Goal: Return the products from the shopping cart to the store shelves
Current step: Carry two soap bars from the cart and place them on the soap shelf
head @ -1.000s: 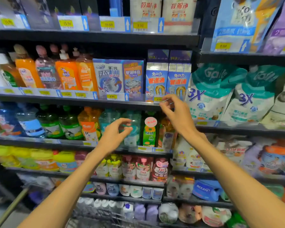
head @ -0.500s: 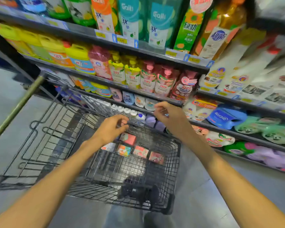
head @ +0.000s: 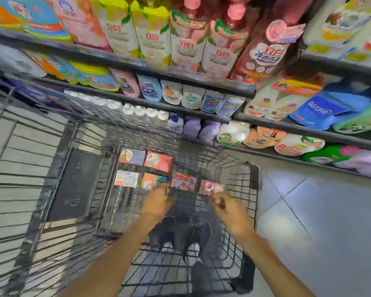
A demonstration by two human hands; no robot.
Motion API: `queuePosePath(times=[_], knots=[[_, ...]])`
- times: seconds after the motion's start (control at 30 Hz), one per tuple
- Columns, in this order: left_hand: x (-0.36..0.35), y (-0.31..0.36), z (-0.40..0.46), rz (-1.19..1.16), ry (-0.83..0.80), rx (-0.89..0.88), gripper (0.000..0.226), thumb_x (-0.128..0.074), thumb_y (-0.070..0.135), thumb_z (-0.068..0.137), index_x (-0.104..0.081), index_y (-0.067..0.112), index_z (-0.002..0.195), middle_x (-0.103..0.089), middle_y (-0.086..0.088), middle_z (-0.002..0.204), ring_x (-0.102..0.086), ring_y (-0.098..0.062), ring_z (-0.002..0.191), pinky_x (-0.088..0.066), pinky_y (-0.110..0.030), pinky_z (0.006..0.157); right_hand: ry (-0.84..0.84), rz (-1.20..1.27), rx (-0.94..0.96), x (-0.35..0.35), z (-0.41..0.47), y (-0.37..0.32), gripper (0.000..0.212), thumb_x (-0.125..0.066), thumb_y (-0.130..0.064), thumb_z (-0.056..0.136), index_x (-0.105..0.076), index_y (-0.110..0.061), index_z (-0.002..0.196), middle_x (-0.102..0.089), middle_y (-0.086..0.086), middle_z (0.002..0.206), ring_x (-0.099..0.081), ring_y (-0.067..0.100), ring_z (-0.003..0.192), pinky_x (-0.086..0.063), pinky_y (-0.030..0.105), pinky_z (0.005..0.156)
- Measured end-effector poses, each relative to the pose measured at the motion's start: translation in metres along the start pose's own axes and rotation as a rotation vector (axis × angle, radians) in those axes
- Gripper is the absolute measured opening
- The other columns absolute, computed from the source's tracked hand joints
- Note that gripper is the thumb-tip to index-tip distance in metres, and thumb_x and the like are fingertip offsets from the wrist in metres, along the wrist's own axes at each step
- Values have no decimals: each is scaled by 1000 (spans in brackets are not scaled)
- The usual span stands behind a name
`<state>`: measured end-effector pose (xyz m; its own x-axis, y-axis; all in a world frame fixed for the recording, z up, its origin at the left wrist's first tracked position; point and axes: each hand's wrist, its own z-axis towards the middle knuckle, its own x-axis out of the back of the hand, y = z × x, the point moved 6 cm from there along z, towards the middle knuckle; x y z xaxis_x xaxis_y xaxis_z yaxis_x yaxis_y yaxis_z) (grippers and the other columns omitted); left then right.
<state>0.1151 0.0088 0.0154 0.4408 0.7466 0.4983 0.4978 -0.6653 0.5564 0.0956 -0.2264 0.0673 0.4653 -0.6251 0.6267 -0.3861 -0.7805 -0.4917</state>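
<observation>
Both hands, left (head: pixel 159 202) and right (head: pixel 231 209), have dropped from the shelves (head: pixel 137 99) into the cart (head: pixel 253 179); grips too blurred to tell, six packets (head: pixel 159 161) left.

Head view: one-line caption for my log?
Both hands, left hand and right hand, reach into the wire shopping cart toward six small flat packets, beside stocked shelves.

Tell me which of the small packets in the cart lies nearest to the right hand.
The pink packet at the right end of the near row. The right hand reaches just below it; the other five packets lie further left, nearer the left hand.
</observation>
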Motion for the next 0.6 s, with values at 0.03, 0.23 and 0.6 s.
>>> queuePosePath(times=[0.03, 0.23, 0.6], knots=[[-15, -9, 16, -20, 16, 6, 36, -66, 25, 95, -59, 9, 127, -60, 1, 115, -62, -27, 111, -48, -17, 83, -7, 27, -15, -12, 7, 12, 23, -58, -34, 97, -62, -26, 118, -70, 0, 91, -65, 16, 79, -48, 30, 68], [-69, -27, 78, 41, 214, -41, 44, -70, 44, 90, -65, 11, 119, -62, -6, 101, -62, -31, 91, -54, -42, 81, 116, 78, -22, -42, 37, 59, 22, -66, -29, 92, -65, -21, 112, -69, -3, 91, -65, 14, 77, -47, 23, 66], [-96, -18, 96, 293, 380, 2, 84, -93, 55, 52, -52, -2, 97, -60, -15, 85, -59, -33, 78, -56, -42, 65, 105, 210, -74, -58, 48, 87, 23, -60, -35, 96, -61, -27, 118, -64, -16, 110, -62, 3, 99, -52, 29, 90]])
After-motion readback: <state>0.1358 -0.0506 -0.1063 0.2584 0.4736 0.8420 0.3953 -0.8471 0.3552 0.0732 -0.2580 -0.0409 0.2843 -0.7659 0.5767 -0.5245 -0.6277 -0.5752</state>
